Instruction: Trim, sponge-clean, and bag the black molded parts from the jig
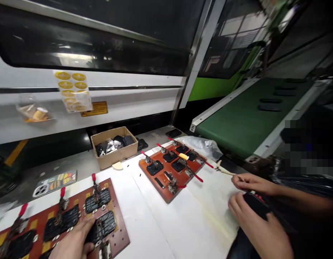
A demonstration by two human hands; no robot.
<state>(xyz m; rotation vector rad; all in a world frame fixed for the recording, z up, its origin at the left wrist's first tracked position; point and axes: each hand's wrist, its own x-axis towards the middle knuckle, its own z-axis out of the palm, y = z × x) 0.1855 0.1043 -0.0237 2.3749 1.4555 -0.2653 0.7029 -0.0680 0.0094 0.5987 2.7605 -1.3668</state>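
Note:
My left hand [74, 239] is at the bottom left, over a reddish-brown fixture board [120, 230]. Its fingers and thumb close around the left edge of a black ribbed plastic part [105, 223] lying in the board. Part of the grip is hidden under the fingers. Beside it, another black part [97, 200] sits beneath a toggle clamp [95, 185] with a red handle. More black parts, including one near the middle [61, 221], lie under clamps further left. My right hand is out of view.
A co-worker's two hands [259, 223] hold a dark part at right, near a pale-handled tool [222, 169]. A second clamp board [166, 196] bears a yellow cylinder [184, 156]. Behind are a cardboard box [119, 158], a phone [55, 183] and a green conveyor [236, 122].

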